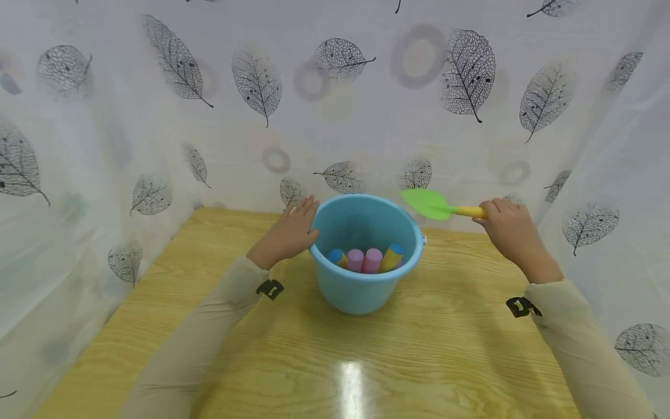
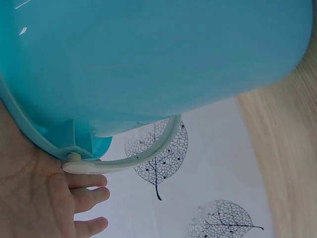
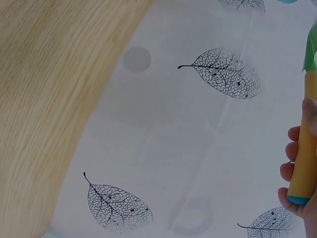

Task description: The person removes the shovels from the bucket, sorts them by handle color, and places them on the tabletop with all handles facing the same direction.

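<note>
A light-blue bucket [image 1: 357, 291] stands upright on the table. Inside it lean several toy handles, among them a pink one [image 1: 355, 261] and a yellow one with a blue end [image 1: 391, 258]. My left hand [image 1: 292, 231] rests against the bucket's left rim, its fingers extended; the left wrist view shows the palm by the rim and the pale bail handle [image 2: 124, 162]. In my right hand [image 1: 510, 233] I grip the yellow handle of a toy shovel [image 1: 429, 203]. Its green blade points left, just above the bucket's right rim.
The wooden table [image 1: 293, 361] reaches toward me, with a bright light reflection at its front. Behind it and along both sides hangs a white curtain [image 1: 366, 128] printed with dark leaves. Dark wrist straps [image 1: 269, 288] sit on both sleeves.
</note>
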A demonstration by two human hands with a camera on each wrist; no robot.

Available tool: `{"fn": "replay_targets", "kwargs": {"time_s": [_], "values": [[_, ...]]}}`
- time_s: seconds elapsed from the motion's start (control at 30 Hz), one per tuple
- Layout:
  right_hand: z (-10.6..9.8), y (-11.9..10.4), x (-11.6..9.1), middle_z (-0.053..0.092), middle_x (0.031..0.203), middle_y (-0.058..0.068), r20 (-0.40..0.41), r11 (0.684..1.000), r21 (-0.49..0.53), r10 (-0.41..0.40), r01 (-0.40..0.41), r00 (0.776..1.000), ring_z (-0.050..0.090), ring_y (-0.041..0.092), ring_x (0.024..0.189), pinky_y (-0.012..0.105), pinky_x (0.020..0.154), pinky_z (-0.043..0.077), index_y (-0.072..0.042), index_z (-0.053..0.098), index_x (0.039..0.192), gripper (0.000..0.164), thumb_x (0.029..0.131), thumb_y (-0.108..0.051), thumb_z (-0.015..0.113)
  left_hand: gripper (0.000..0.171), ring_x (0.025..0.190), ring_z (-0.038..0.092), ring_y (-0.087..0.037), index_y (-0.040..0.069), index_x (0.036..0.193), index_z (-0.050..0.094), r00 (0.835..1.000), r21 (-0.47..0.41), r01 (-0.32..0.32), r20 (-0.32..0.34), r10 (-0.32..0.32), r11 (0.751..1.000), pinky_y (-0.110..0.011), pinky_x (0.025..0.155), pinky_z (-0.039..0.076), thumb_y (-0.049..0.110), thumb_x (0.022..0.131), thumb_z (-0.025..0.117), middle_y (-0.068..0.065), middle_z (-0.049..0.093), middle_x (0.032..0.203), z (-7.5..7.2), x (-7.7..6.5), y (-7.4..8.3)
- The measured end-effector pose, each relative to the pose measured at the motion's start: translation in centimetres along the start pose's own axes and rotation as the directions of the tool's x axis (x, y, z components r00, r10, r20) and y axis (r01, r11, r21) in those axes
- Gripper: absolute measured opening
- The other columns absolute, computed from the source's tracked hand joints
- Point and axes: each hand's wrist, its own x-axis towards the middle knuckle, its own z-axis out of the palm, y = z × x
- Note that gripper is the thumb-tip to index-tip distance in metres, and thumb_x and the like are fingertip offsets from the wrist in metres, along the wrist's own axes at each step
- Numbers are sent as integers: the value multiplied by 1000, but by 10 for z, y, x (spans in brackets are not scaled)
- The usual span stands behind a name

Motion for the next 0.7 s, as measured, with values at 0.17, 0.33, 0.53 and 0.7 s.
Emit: {"fn": "replay_targets", "kwargs": {"time_s": [0.17, 0.33, 0.53, 0.7], "values": [[1, 8, -7, 60, 91, 24, 34, 999, 16, 38, -39, 999, 58, 40, 84, 51, 64, 43, 5, 55, 99, 30, 80, -11, 71, 66, 147, 3, -31, -1, 150, 11, 1000, -6, 3, -2, -3, 1000, -47, 120, 1, 29, 96, 35, -18, 7, 158, -1, 0, 1], [7, 17, -15, 60, 94, 23, 95, 996, 29, 79, -82, 992, 55, 39, 86, 47, 63, 39, 4, 54, 100, 28, 82, -11, 69, 66, 147, 3, -31, -1, 150, 11, 1000, -10, 5, -2, -5, 1000, -47, 120, 1, 28, 96, 35, -17, 6, 158, -1, -1, 2], [23, 30, -26, 60, 91, 21, 152, 996, 33, 76, -82, 985, 53, 37, 83, 46, 62, 38, 3, 54, 99, 25, 85, -14, 67, 66, 147, 3, -31, -1, 149, 12, 1000, -19, -1, -10, 1, 1000, -47, 120, 1, 28, 95, 36, -17, 6, 158, -1, -1, 1], [35, 35, -36, 60, 93, 20, 186, 996, 41, 74, -83, 980, 53, 36, 83, 48, 65, 38, 2, 53, 101, 23, 89, -16, 62, 66, 147, 4, -31, -2, 149, 12, 1000, -9, -7, -13, 7, 1000, -48, 120, 2, 28, 95, 36, -17, 6, 158, 1, -1, -1]]}}
